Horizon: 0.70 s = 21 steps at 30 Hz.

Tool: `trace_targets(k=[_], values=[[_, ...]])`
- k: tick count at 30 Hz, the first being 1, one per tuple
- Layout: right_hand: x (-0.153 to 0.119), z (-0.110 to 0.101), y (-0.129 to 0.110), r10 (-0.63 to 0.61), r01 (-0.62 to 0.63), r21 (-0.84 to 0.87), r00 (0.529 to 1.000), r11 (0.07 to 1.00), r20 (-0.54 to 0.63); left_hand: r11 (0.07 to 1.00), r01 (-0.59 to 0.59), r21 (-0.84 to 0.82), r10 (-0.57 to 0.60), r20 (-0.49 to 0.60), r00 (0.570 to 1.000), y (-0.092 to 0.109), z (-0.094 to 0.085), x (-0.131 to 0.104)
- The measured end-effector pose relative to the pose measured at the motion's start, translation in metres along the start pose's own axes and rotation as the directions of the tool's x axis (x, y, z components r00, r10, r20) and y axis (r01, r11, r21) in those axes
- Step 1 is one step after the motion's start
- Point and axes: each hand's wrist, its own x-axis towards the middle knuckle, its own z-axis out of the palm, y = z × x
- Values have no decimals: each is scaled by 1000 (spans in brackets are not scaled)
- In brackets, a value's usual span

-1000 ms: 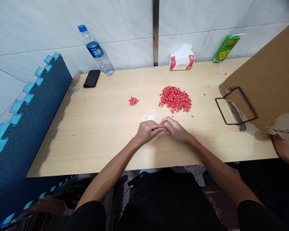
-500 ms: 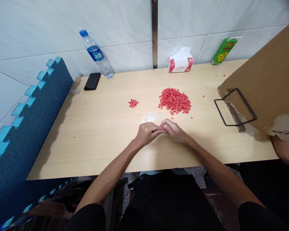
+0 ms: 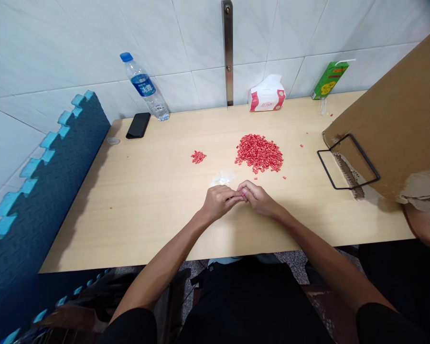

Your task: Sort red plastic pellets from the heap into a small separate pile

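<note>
My left hand (image 3: 218, 202) and my right hand (image 3: 259, 198) meet at the fingertips over the table near its front edge. Between the pinched fingers of both hands shows a small red piece (image 3: 242, 194), mostly hidden. Just behind my left hand lies a patch of small clear pieces (image 3: 222, 178). A large pile of small red pieces (image 3: 259, 153) is behind my right hand. Farther left sits a small pile of the same red pieces (image 3: 198, 156). A few single red pieces lie around the large pile.
On the wooden table (image 3: 136, 215) stand a water bottle (image 3: 146, 91), a tissue pack (image 3: 267, 98) and a green drink carton (image 3: 329, 81). A black phone (image 3: 138, 125) lies back left. At right are a cardboard sheet (image 3: 390, 119), a black wire frame (image 3: 374, 169) and another person's arm (image 3: 426, 224).
The whole view has shifted slightly, with the table's back objects a little lower. Both hands remain together with the red piece between their fingertips.
</note>
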Motion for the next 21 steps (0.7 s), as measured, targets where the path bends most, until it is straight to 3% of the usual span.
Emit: trace_targets(k=[21], values=[[0,-1,-4,-28,28,-47,1000,998,0,1000,7,-12,-6,38,999,-3,1,-3]])
